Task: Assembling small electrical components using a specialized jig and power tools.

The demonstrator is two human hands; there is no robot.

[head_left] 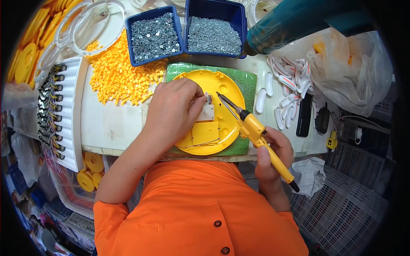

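In my right hand [275, 155] is a yellow soldering gun [256, 131] with a black rear end, gripped around its body. Its metal tip points up and left, over a round yellow plastic shell [232, 96]. My left hand [179, 104] reaches across the shell's left side, fingers bent and pinched together. What the fingertips hold is hidden. Just beside them a small white part [207, 113] sits inside the shell. Nearer to me in the shell is a rectangular yellow cover [205, 133]. Under the shell lies a green woven mat [250, 85].
Two blue bins [184, 30] of small metal hardware stand at the back, beside a heap of small yellow pieces [121, 77]. A white foam rack [70, 115] holds wired components at left. White curved parts [288, 102] lie right. A teal tool [290, 25] hangs overhead.
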